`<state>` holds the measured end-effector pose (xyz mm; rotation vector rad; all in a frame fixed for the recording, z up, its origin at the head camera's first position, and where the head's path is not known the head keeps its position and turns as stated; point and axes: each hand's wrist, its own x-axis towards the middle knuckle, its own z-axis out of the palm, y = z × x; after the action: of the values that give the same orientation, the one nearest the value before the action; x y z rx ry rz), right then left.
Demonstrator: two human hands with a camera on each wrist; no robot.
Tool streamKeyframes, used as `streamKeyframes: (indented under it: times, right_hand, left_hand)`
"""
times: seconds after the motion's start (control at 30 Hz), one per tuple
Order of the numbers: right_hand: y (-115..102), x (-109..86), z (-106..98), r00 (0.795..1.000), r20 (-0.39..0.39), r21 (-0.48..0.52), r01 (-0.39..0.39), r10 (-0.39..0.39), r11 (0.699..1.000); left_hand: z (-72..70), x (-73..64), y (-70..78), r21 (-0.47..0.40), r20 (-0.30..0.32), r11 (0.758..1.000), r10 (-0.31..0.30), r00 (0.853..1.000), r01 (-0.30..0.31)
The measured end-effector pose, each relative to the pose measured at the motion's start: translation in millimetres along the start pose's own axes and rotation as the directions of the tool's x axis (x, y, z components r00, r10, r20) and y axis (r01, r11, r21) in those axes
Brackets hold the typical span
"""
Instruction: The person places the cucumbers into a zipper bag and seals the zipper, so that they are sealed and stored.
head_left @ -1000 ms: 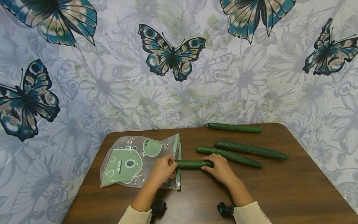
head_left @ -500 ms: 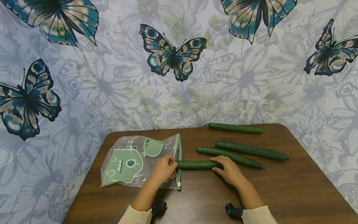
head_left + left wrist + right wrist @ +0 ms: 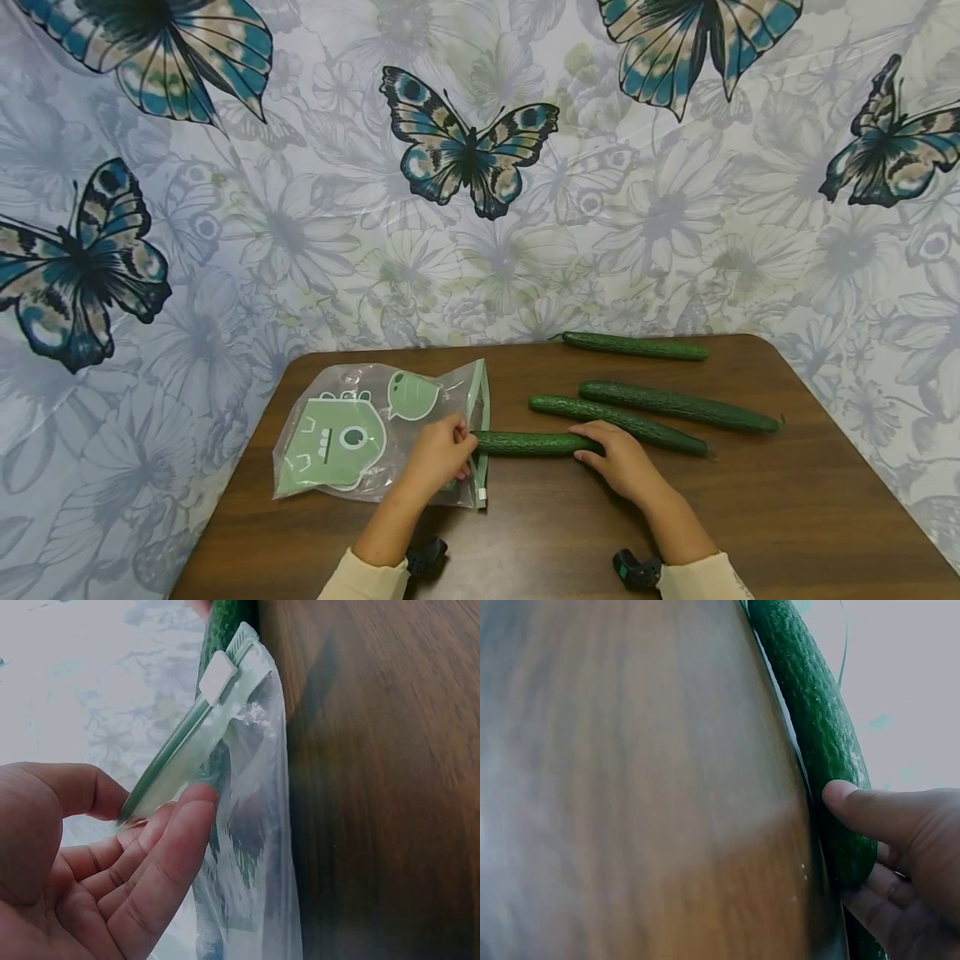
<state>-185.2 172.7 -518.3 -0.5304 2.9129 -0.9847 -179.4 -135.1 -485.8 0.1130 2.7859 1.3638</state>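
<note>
In the head view my left hand [image 3: 441, 452] is at the mouth of a clear zip bag [image 3: 438, 490] printed with green cartoon shapes. The left wrist view shows its thumb and fingers pinching the bag's green zip edge [image 3: 169, 754], below a white slider [image 3: 218, 677]. A cucumber [image 3: 525, 443] lies crosswise between my hands, its left end at the bag's opening. My right hand [image 3: 618, 458] grips the cucumber's right end. In the right wrist view the thumb [image 3: 846, 793] lies on the green skin and the fingers reach round underneath.
Two more cucumbers, a shorter one [image 3: 618, 423] and a longer one [image 3: 678, 404], lie just behind my right hand. Another cucumber [image 3: 633, 346] rests near the back edge of the brown wooden table [image 3: 555, 542]. A butterfly-print cloth [image 3: 480, 275] hangs behind the table.
My right hand has shifted to the right, and a longer stretch of cucumber shows between the hands. The left hand keeps its place at the bag's mouth.
</note>
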Motion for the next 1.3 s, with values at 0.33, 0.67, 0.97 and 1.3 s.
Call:
streamKeyframes:
  times: [0.33,0.67,0.97,1.3]
  right_hand:
    - [-4,0.0,-4,0.998,0.007,-0.072,0.055,-0.054,0.996]
    - [-9,2.4,-4,0.992,-0.008,-0.074,0.124,-0.125,0.99]
    - [-23,10.5,3,0.984,-0.064,-0.022,0.166,-0.167,0.986]
    - [-41,27.5,20,0.975,-0.108,0.011,0.195,-0.192,0.981]
  left_hand:
    - [-1.7,-0.5,2.3,-0.003,0.017,1.0,-0.008,1.0,0.008]
    - [-2.8,-0.8,4.6,0.03,0.017,0.999,0.012,1.0,-0.013]
    - [-3.3,-1.2,5.8,0.032,0.035,0.999,0.015,0.999,-0.016]
    - [-2.0,-3.8,8.7,0.041,0.051,0.999,0.025,0.998,-0.027]
